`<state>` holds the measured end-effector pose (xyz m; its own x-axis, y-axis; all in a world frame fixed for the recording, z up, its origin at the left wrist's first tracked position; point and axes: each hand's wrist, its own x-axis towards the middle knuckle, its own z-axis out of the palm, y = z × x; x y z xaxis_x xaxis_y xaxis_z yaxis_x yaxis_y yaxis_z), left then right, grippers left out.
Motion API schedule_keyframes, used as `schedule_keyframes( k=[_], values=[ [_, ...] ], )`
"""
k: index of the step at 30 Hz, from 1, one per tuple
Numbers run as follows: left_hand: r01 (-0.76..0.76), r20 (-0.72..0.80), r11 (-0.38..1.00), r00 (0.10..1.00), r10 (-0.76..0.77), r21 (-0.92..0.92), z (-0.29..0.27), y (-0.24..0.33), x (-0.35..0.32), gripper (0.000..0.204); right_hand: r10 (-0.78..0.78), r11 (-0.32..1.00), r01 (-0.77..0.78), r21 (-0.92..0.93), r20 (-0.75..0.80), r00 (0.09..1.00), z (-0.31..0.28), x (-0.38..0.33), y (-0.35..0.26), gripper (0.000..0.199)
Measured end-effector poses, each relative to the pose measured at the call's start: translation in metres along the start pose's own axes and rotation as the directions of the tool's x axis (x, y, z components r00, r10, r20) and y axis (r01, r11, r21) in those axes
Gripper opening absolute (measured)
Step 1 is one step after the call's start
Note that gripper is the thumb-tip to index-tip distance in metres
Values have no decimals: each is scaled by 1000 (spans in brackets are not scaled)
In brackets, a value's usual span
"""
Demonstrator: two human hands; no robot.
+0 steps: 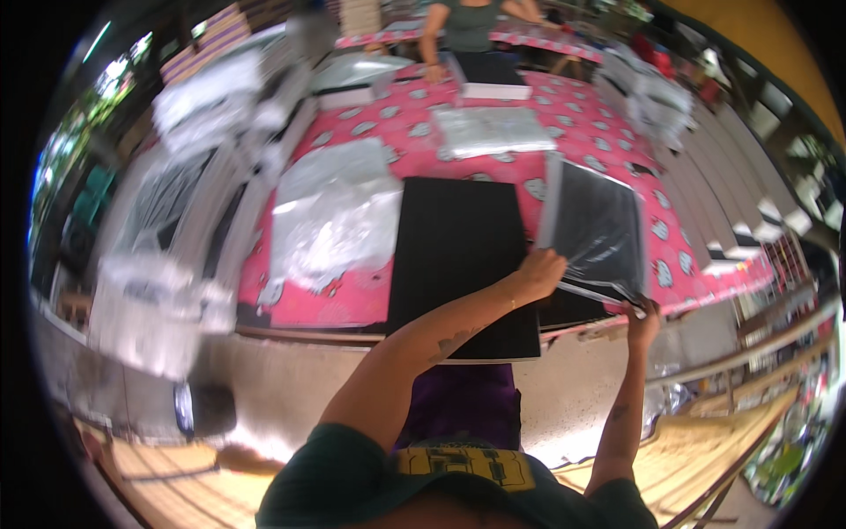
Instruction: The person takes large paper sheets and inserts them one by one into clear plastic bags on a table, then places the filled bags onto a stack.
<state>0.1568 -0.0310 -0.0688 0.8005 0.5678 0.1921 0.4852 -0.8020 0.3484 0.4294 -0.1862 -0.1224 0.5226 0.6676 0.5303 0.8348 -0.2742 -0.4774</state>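
At the table's right side lies a flat black box or board in a clear plastic bag [599, 220], tilted slightly, its film wrinkled along the near edge. My left hand [539, 271] is closed at the bag's near left corner, fingers bent over the film. Gathered plastic at the near right corner is pinched in my right hand [643, 319]. A large plain black board [460, 256] lies left of the bag, beneath my left forearm, reaching past the table's near edge. Further left is a heap of loose clear plastic bags [335, 212].
The table has a pink patterned cover [410, 145]. A stack of clear plastic sleeves [493, 132] lies farther back. Across the table, a person [471, 26] stands by a black-topped white box [489, 75]. Wrapped stacks [211, 88] line the left; long pale boxes [723, 185] line the right.
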Motion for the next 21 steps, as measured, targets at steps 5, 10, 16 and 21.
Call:
schedule_keyframes(
  k=[5,10,16,21],
  values=[
    [-13,-650,1000,760,6,-5,-117,-17,-91,30,53,998,-45,48,-171,984,-21,-25,-11,51],
    [654,-661,745,617,-428,128,-173,-109,-230,41,69,833,-69,549,21,997,-42,-18,-131,37],
    [237,-672,971,715,-192,-25,-224,-141,-229,20,-693,428,286,857,108,713,-6,-12,-364,66],
    [-2,-637,894,702,-318,-449,-289,-76,-195,26,-896,319,173,932,237,374,47,28,-428,49]
  ],
)
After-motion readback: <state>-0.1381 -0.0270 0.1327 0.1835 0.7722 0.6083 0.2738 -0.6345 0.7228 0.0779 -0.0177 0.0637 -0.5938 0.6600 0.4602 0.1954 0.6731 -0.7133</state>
